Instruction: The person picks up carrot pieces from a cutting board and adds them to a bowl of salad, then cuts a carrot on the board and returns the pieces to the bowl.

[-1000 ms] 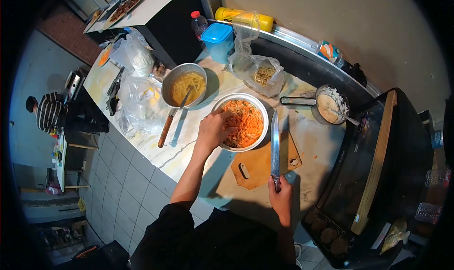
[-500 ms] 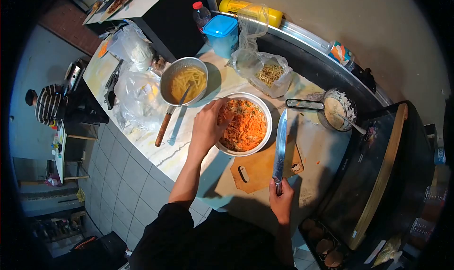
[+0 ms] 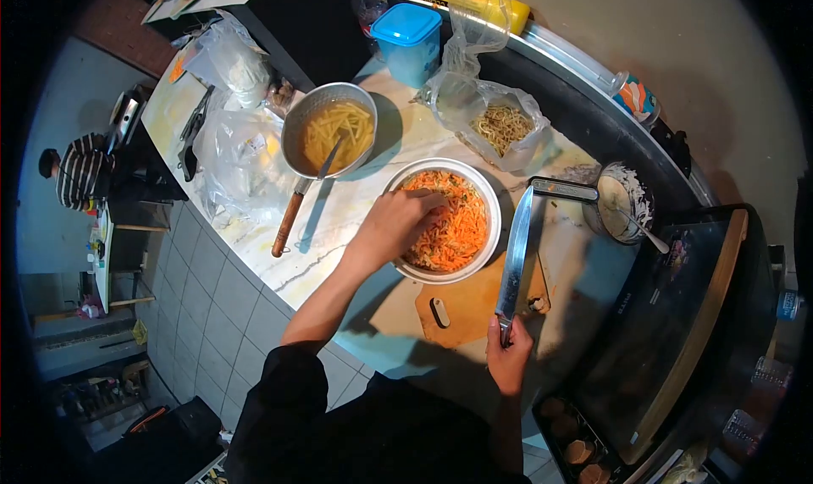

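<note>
Bowl (image 3: 489, 245) of shredded carrot (image 3: 457, 234) sat mid-counter. Left hand (image 3: 396, 226) reached in from 8 o'clock, fingertips at the shreds; whether they pinched any, could not tell. Right hand (image 3: 510, 357), at 5 o'clock, was closed round the handle of the knife (image 3: 515, 264), blade up. Board (image 3: 461, 310) lay at 6 o'clock, pot (image 3: 329, 130) at 10, noodle bag (image 3: 501, 128) at 1.

Beige wall (image 3: 593, 27) on the far right side, black-and-silver ledge (image 3: 576, 86) along its foot. Grey tiled floor (image 3: 207, 302), dark grout. Marble-look worktop (image 3: 313, 238), dark cabinet (image 3: 313, 27) with pale top behind. Blue-grey wall (image 3: 63, 145) at left, white-topped table (image 3: 103, 259) by it. Shadows fall across the worktop.
</note>
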`<act>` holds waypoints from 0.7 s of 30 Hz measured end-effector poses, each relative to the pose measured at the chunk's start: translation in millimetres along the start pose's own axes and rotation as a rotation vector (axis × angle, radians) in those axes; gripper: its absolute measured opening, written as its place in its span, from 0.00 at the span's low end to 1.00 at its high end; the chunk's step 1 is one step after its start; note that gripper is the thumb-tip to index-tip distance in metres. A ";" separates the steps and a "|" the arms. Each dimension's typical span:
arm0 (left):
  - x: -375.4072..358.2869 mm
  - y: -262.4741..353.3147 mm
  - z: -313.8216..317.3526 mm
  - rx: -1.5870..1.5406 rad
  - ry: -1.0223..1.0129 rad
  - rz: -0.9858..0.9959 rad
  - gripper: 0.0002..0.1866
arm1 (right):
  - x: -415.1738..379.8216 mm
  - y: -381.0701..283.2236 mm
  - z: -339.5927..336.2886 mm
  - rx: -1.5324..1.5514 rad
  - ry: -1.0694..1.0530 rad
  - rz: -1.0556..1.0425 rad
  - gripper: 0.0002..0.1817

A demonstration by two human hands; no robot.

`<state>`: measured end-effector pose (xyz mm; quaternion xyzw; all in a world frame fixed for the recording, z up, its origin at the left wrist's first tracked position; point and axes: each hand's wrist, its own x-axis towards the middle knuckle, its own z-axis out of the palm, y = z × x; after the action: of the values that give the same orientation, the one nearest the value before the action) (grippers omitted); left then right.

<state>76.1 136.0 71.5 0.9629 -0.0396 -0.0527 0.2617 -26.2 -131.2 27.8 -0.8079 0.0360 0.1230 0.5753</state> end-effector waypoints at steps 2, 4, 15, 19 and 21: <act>1.0 -8.3 -1.0 -0.124 0.111 0.158 0.15 | -0.6 -2.1 0.9 0.008 -0.006 0.007 0.11; 1.4 -7.1 -10.6 -0.153 0.063 0.110 0.16 | -0.6 -2.6 0.9 0.018 -0.011 0.013 0.11; -7.0 -6.3 -3.7 0.025 0.086 0.258 0.17 | -5.4 -7.7 4.7 0.068 -0.015 0.082 0.11; -6.5 -1.9 6.1 0.033 -0.013 0.193 0.14 | -8.5 4.4 3.0 -0.018 -0.020 -0.013 0.07; -2.0 -9.7 6.6 0.025 -0.005 0.186 0.14 | -10.5 2.6 2.7 -0.006 -0.017 -0.019 0.06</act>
<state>73.7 141.3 61.1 0.9580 -0.1304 -0.0302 0.2535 -37.2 -130.5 27.1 -0.8088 0.0233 0.1245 0.5742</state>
